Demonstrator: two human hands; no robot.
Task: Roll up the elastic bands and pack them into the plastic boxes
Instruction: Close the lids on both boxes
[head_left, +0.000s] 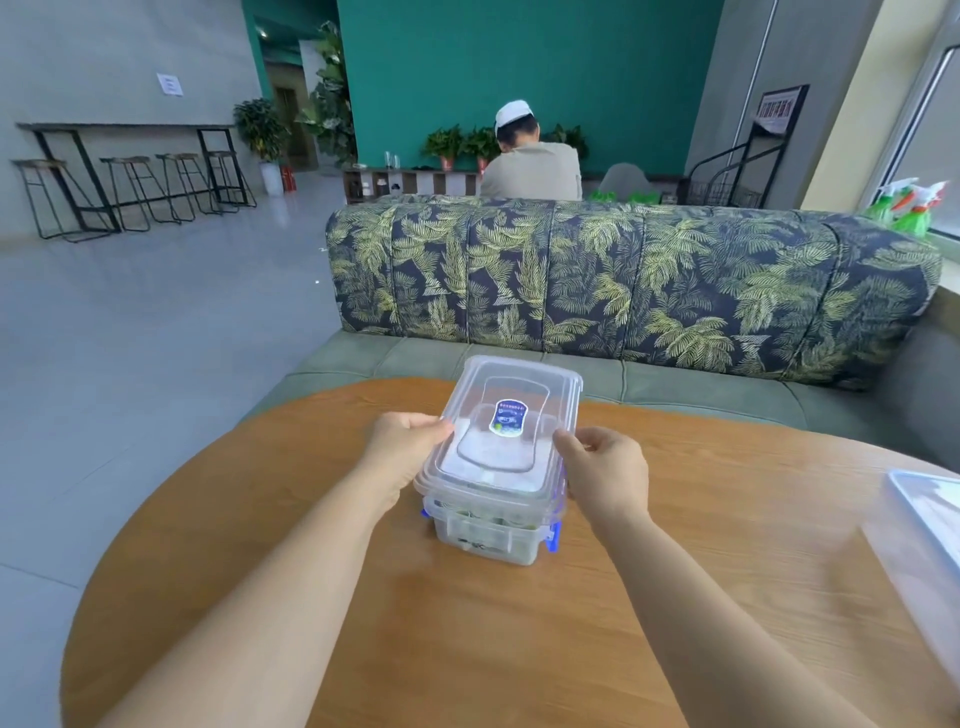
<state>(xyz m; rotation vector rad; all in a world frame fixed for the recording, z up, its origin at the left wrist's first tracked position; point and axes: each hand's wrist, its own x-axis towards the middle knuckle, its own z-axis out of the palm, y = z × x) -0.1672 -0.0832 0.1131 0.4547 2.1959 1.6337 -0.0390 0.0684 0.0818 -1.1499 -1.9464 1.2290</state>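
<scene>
Gripping a clear lid (519, 382) by opposite edges, the left hand (402, 441) and right hand (605, 478) hold it tilted over the box (483, 538). The box stands on a wooden table (467, 649).

Lid (511, 415): clear, glossy plastic with a printed sticker (508, 417). Box (485, 538): translucent plastic, blue clips (554, 537). Surface (467, 623): smooth wood-grain finish. Sofa back (623, 280): patterned cloth.
</scene>
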